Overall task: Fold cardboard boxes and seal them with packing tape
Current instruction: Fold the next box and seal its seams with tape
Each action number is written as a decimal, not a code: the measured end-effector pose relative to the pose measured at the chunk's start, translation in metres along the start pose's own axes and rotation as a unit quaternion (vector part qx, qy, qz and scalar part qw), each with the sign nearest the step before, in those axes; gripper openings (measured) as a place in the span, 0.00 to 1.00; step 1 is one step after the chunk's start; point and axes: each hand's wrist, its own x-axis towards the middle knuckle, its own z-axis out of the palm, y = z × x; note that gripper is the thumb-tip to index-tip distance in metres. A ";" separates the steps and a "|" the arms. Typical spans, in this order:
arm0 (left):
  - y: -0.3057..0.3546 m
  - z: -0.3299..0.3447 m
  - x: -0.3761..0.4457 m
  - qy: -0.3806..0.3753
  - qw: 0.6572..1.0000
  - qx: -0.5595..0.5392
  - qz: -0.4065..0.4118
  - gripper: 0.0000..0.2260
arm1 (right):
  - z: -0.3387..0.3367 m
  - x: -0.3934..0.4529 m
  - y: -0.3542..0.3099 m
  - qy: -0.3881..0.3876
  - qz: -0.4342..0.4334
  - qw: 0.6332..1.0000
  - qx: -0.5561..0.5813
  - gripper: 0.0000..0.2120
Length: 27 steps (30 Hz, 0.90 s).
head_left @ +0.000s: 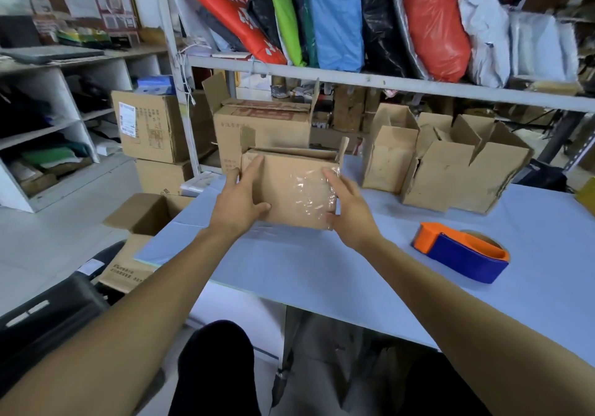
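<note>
Here the small cardboard box [289, 187] stands tipped on the pale blue table [322, 274], its taped face toward the person and its flaps open at the far side, probably so the seal can be checked or the box turned over. The left hand [238, 200] grasps its left edge, fingers flat on the face and thumb curled under; the right hand [347, 206] clasps the right edge, over crinkled, glossy clear tape [309, 190]. The board is matte brown and scuffed. The orange-and-blue tape dispenser [463, 254] lies untouched to the right, near at hand. Behind, more folded boxes [444, 167] stand open, soft-cornered.
</note>
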 end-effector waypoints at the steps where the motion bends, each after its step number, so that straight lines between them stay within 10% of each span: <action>1: -0.007 -0.004 0.006 0.005 1.000 0.002 -0.006 0.45 | 0.008 0.008 -0.004 0.000 -0.005 1.000 -0.004 0.41; 27: -0.078 -0.033 0.050 0.028 0.998 0.019 -0.055 0.45 | 0.073 0.064 -0.038 -0.065 -0.036 0.993 -0.088 0.39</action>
